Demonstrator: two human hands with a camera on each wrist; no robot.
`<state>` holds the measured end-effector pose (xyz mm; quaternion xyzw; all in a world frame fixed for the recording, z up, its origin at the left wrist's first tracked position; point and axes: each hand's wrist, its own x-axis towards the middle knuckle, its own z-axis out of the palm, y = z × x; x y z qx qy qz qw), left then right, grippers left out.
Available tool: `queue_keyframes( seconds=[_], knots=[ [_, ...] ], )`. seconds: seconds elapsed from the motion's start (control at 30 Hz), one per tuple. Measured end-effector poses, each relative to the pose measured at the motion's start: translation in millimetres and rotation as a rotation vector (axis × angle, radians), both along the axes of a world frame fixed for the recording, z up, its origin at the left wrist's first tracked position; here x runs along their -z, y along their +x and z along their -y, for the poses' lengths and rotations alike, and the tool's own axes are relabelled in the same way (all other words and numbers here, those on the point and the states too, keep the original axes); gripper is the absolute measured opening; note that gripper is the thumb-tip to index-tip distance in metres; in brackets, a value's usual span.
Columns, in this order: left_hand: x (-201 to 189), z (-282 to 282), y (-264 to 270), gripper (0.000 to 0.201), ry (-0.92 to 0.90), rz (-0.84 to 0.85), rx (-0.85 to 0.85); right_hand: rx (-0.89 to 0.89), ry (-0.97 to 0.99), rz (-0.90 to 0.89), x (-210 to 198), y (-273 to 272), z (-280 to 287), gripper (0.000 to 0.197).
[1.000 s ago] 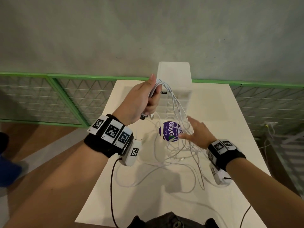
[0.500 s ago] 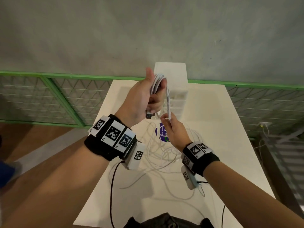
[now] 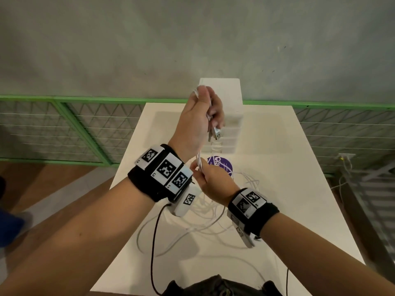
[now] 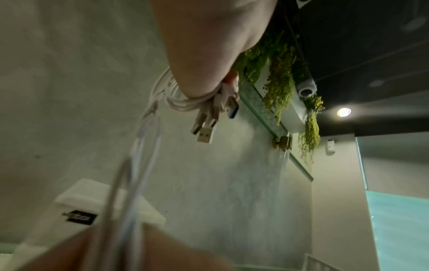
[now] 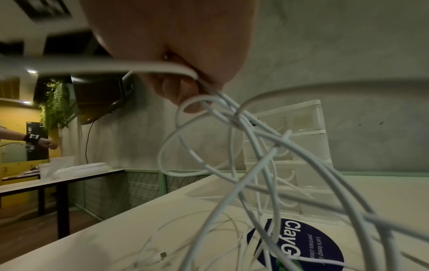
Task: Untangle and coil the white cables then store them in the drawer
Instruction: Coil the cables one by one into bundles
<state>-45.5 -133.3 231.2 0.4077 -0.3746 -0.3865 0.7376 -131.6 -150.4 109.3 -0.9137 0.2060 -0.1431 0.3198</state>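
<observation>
Several white cables (image 3: 215,216) lie tangled on the white table (image 3: 288,199). My left hand (image 3: 201,120) is raised high and grips a bundle of them, with several USB plugs (image 4: 206,126) hanging below the fist. From there the strands run taut down to my right hand (image 3: 210,178), which pinches the white cables (image 5: 232,139) just below the left wrist. Loops trail from the right hand to the heap on the table. A white drawer unit (image 3: 226,122) with translucent drawers stands at the table's far edge, behind my left hand; its drawers look closed.
A round purple sticker (image 3: 222,166) marks the table in front of the drawer unit. A green mesh railing (image 3: 64,129) runs behind the table, with a grey wall beyond. Black sensor cords (image 3: 152,248) hang from both wrists. Another table (image 5: 58,181) stands off to the left.
My left hand has risen higher with the bundle. My right hand left the heap, took hold of the strands under the left hand, and slid down them toward me.
</observation>
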Motion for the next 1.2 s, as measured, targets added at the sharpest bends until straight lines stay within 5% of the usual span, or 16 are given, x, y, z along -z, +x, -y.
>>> queue_keyframes(
  seconds=[0.17,0.37,0.53,0.7,0.83,0.97,1.2],
  knots=[
    [25,3,17,0.026,0.058,0.268,-0.115,-0.068,-0.071,0.038,3,-4,-1,0.02],
    [52,4,32,0.029,0.141,0.805,-0.228,-0.118,-0.13,0.129,0,-6,10,0.026],
    [66,-1,41,0.026,0.626,1.229,-0.035,-0.044,-0.252,0.205,0,-10,29,0.032],
    [66,-12,39,0.038,0.929,0.857,0.27,-0.118,-0.31,0.237,-6,-13,53,0.023],
    [57,-20,33,0.05,1.004,0.791,0.388,-0.003,-0.375,0.136,-4,-19,84,0.032],
    [45,-22,27,0.037,0.886,0.889,0.398,-0.039,-0.473,0.11,6,-18,95,0.027],
    [24,-28,45,0.04,0.588,0.616,0.268,0.087,-0.256,0.028,37,-32,108,0.047]
  ],
)
